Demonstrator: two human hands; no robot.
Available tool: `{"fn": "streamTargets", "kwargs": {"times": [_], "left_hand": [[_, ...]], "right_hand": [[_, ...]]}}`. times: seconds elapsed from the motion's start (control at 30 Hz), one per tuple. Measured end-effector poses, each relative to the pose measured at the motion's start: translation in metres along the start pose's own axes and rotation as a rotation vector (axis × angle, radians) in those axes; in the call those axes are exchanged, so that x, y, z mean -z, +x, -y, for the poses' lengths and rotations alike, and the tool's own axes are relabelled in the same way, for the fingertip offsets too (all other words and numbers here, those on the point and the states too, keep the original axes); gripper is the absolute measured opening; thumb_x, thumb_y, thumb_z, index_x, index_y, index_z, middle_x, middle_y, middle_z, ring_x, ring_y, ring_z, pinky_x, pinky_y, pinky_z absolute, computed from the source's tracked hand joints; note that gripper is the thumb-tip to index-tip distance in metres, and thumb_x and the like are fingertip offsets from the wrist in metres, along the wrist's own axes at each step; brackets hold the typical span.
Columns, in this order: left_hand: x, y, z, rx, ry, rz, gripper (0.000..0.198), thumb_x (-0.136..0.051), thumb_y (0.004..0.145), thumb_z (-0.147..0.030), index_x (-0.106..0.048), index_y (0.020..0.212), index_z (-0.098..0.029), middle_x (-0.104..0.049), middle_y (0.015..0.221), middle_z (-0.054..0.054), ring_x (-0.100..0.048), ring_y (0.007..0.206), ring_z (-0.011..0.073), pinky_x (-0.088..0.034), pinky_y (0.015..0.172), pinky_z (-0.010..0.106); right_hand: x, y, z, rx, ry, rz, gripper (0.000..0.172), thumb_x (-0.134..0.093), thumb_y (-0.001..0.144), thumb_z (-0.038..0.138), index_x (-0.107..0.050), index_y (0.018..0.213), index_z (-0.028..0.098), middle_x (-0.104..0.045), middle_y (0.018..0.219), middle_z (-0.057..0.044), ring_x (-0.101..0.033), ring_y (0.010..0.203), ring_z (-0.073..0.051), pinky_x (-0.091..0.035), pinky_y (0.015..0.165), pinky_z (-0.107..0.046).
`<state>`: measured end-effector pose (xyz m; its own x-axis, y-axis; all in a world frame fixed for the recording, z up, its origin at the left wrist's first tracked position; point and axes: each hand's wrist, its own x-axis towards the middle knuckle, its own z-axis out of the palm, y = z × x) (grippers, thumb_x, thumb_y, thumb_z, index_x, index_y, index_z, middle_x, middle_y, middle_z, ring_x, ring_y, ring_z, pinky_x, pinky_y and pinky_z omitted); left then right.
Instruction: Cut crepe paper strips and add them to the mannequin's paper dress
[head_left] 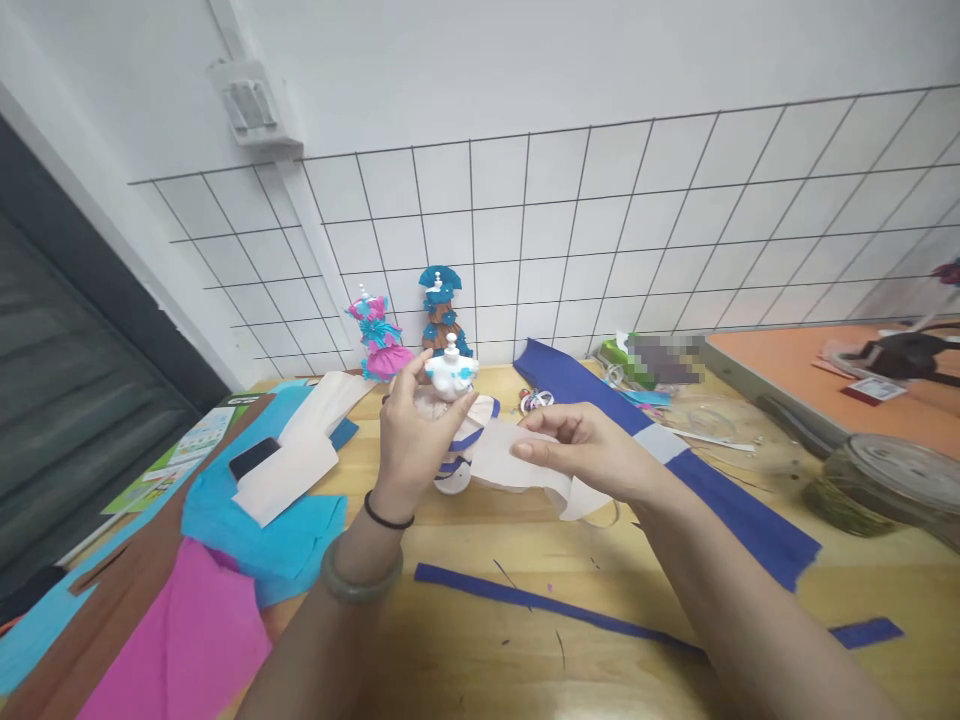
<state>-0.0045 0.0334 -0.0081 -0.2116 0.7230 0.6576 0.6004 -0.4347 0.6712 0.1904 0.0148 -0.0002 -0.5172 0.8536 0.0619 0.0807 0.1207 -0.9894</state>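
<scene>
My left hand point(416, 430) is closed round a small white dress-form figurine point(452, 375), its thumb and fingers on either side of the bust. Blue bits dot the figurine's chest, and a white skirt with dark blue bands point(466, 440) hangs below. Between the thumb and fingers of my right hand point(566, 445) is a strip of white crepe paper point(502, 460). The strip's left end meets the skirt; whether it is fixed there I cannot tell. Its other end curls down under my right hand.
Two dressed figurines, one pink and blue point(385, 345), one brown and teal point(442, 310), stand by the wire grid point(585, 230). Coloured crepe sheets point(225, 510) and a phone point(253, 458) lie left. Dark blue paper point(742, 500), a narrow blue strip point(540, 600) and a jar point(892, 480) are around.
</scene>
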Motion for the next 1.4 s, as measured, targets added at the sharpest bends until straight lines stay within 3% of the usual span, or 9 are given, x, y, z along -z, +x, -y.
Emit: {"fn": "streamTargets", "kwargs": {"times": [0.23,0.4,0.57,0.9,1.4], "left_hand": [[-0.006,-0.018,-0.017,-0.256,0.15,0.124,0.052,-0.065,0.072,-0.025,-0.049,0.121,-0.02,-0.06,0.111,0.008,-0.053,0.105,0.0236,-0.041,0.091,0.039],[-0.007,-0.023,-0.022,-0.39,0.203,0.131,0.049,-0.059,0.074,-0.019,-0.048,0.122,-0.017,-0.061,0.109,0.01,-0.05,0.108,0.0245,-0.038,0.093,0.041],[-0.008,-0.024,-0.028,-0.4,0.223,0.111,0.046,-0.056,0.074,-0.013,-0.05,0.119,-0.016,-0.062,0.105,0.01,-0.051,0.106,0.0239,-0.039,0.092,0.041],[-0.006,-0.026,-0.029,-0.388,0.239,0.126,0.051,-0.065,0.07,-0.02,-0.049,0.118,-0.017,-0.063,0.102,0.009,-0.052,0.105,0.0252,-0.037,0.093,0.042],[-0.008,-0.026,-0.029,-0.323,0.23,0.121,0.054,-0.068,0.068,-0.023,-0.049,0.119,-0.018,-0.062,0.11,0.009,-0.051,0.108,0.025,-0.037,0.094,0.041]], "right_hand": [[0.0,-0.012,0.014,0.075,-0.075,-0.231,0.028,-0.068,0.072,0.043,-0.063,0.073,0.016,-0.059,0.062,0.0,-0.049,0.052,-0.008,-0.034,0.043,-0.018],[0.001,-0.01,0.013,0.096,-0.133,-0.225,0.029,-0.068,0.072,0.043,-0.063,0.066,0.015,-0.056,0.059,0.001,-0.047,0.052,-0.008,-0.033,0.045,-0.018],[-0.002,-0.007,0.012,0.105,-0.086,-0.275,0.031,-0.068,0.071,0.043,-0.059,0.061,0.015,-0.053,0.056,0.003,-0.044,0.05,-0.006,-0.032,0.045,-0.018],[-0.008,-0.002,0.008,0.154,-0.175,-0.422,0.031,-0.067,0.071,0.043,-0.058,0.062,0.015,-0.049,0.054,0.004,-0.04,0.049,-0.006,-0.029,0.044,-0.017],[-0.007,-0.001,0.006,0.183,-0.214,-0.432,0.031,-0.065,0.074,0.043,-0.059,0.064,0.015,-0.051,0.056,0.003,-0.041,0.05,-0.006,-0.03,0.044,-0.017]]}}
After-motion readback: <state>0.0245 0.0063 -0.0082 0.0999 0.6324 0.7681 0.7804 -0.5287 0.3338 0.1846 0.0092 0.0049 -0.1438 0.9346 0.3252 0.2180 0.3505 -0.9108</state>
